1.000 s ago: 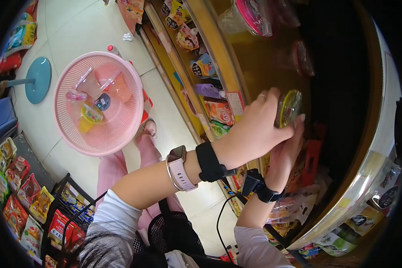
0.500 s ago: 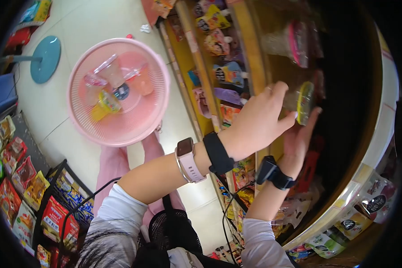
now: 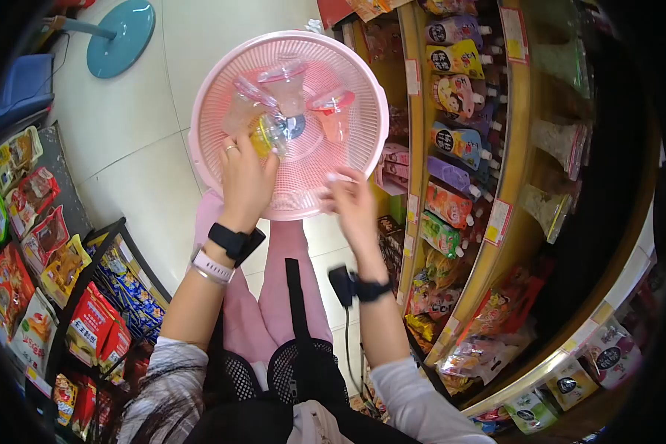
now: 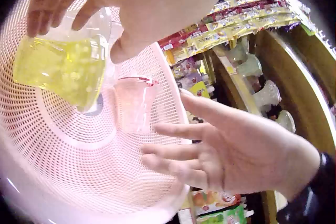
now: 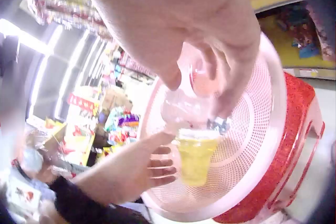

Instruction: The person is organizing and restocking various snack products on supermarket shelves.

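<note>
Yellow cup (image 3: 263, 137) held inside the pink basket (image 3: 199, 133)

Part of the yellow cup is hidden by the left hand (image 3: 248, 177), whose fingers and thumb are bent around it; the cup is tilted, and whether the basket's bottom is touched by it cannot be told. The right hand (image 3: 354, 207) is blurred in the head view; its fingers are spread and loosely bent by the basket's near rim, with nothing held. The dark round piece (image 3: 294, 127) at the basket's middle is partly covered, and its markings cannot be read. In the right wrist view, the background is washed out by bright light strips (image 5: 44, 71).

A red stand (image 5: 296, 124) is seen in part behind and below the basket. Pale floor tiles (image 3: 137, 111) are laid around it, and pink trousers (image 3: 296, 285) are seen at its near side.

Two clear cups (image 3: 283, 85) and a pink cup (image 3: 334, 124) are also held in the basket, just beside the yellow cup. To the right, spouted pouches (image 3: 455, 96) are ranged along wooden shelves, with clear containers (image 3: 547, 207) lying above them. To the left, snack bags (image 3: 33, 248) are stacked, and beyond them a teal round base (image 3: 122, 41) is cut off by the dark lens border.
</note>
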Demonstrator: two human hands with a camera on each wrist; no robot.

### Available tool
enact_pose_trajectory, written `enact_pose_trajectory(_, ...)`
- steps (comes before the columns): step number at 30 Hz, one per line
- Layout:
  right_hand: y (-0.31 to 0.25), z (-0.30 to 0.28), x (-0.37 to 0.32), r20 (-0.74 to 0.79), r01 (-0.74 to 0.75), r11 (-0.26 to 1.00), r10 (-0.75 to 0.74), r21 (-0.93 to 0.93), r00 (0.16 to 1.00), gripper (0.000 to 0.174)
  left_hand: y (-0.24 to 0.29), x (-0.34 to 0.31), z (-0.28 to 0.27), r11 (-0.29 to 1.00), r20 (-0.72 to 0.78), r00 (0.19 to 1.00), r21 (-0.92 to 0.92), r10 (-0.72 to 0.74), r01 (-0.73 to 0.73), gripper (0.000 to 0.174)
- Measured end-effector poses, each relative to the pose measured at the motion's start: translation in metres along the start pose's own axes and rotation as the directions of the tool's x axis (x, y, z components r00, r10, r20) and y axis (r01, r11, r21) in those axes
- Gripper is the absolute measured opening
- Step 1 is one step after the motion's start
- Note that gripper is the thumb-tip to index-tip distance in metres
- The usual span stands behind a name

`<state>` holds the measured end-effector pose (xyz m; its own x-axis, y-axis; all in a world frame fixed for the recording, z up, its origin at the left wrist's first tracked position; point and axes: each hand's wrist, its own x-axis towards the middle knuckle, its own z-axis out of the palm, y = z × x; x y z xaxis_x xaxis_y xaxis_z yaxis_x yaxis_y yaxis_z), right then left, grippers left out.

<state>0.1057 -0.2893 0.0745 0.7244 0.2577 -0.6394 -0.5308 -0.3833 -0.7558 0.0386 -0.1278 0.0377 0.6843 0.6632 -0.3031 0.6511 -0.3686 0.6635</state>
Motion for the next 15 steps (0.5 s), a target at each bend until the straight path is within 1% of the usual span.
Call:
enact_pose_trajectory(1,0.014,0.020,0.017,0.053,-0.100,0.995,0.101,-0.025,0.993,0.032,-0.008,0.001,0.006,1.000,-0.008,1.000,-0.008,-0.004,0.004,0.051)
enact_pose_trajectory(2,0.024,0.036,0.036,0.106,-0.192,0.980,0.197,-0.054,0.975,0.035,-0.016,0.003,0.016,0.996,-0.009,1.000,0.086,0.002,-0.001,0.055)
enact_pose_trajectory(3,0.036,0.046,0.061,0.114,-0.184,0.981,0.190,-0.061,0.975,0.035,-0.022,0.006,0.021,0.983,-0.007,1.000,0.182,0.005,-0.004,0.059)
enact_pose_trajectory(4,0.049,0.055,0.084,0.230,-0.209,0.975,0.220,-0.072,0.948,0.038,-0.023,0.011,0.021,0.984,-0.012,1.000,0.179,-0.003,0.005,0.059)
enact_pose_trajectory(5,0.056,0.061,0.093,0.339,-0.237,0.967,0.253,-0.088,0.906,0.040,-0.023,0.015,0.023,0.988,0.028,0.997,0.133,-0.078,0.073,0.063)
enact_pose_trajectory(6,0.051,0.067,0.093,0.337,-0.239,0.966,0.259,-0.099,0.905,0.040,-0.023,0.019,0.025,0.986,0.071,0.987,0.086,-0.146,0.140,0.066)
enact_pose_trajectory(7,0.040,0.072,0.093,0.347,-0.391,0.918,0.345,0.068,0.872,0.041,-0.025,0.023,0.027,0.987,0.070,0.986,0.074,-0.149,0.143,0.066)
enact_pose_trajectory(8,0.029,0.077,0.091,0.370,-0.522,0.821,0.421,0.232,0.828,0.042,-0.027,0.026,0.028,0.984,0.090,0.981,0.050,-0.174,0.170,0.066)
enact_pose_trajectory(9,0.028,0.078,0.090,0.363,-0.519,0.825,0.423,0.226,0.830,0.042,-0.028,0.028,0.028,0.980,0.113,0.973,0.029,-0.199,0.197,0.066)
enact_pose_trajectory(10,0.027,0.080,0.088,0.344,-0.501,0.817,0.401,0.285,0.849,0.040,-0.031,0.027,0.028,0.980,0.114,0.973,0.022,-0.200,0.199,0.066)
enact_pose_trajectory(11,0.026,0.081,0.086,0.326,-0.482,0.806,0.378,0.345,0.866,0.039,-0.035,0.027,0.026,0.973,0.147,0.971,-0.099,-0.191,0.206,0.063)
enact_pose_trajectory(12,0.023,0.079,0.081,0.327,-0.480,0.807,0.377,0.344,0.867,0.039,-0.037,0.025,0.024,0.953,0.179,0.968,-0.216,-0.175,0.213,0.060)
enact_pose_trajectory(13,0.017,0.072,0.073,0.346,-0.484,0.818,0.377,0.310,0.859,0.039,-0.034,0.021,0.019,0.954,0.181,0.968,-0.215,-0.173,0.211,0.060)
enact_pose_trajectory(14,0.012,0.063,0.064,0.362,-0.487,0.828,0.379,0.280,0.852,0.040,-0.031,0.014,0.014,0.908,0.195,0.972,-0.372,-0.129,0.195,0.056)
enact_pose_trajectory(15,0.008,0.054,0.054,0.356,-0.485,0.825,0.377,0.291,0.855,0.040,-0.024,0.006,0.007,0.837,0.204,0.976,-0.518,-0.080,0.177,0.052)
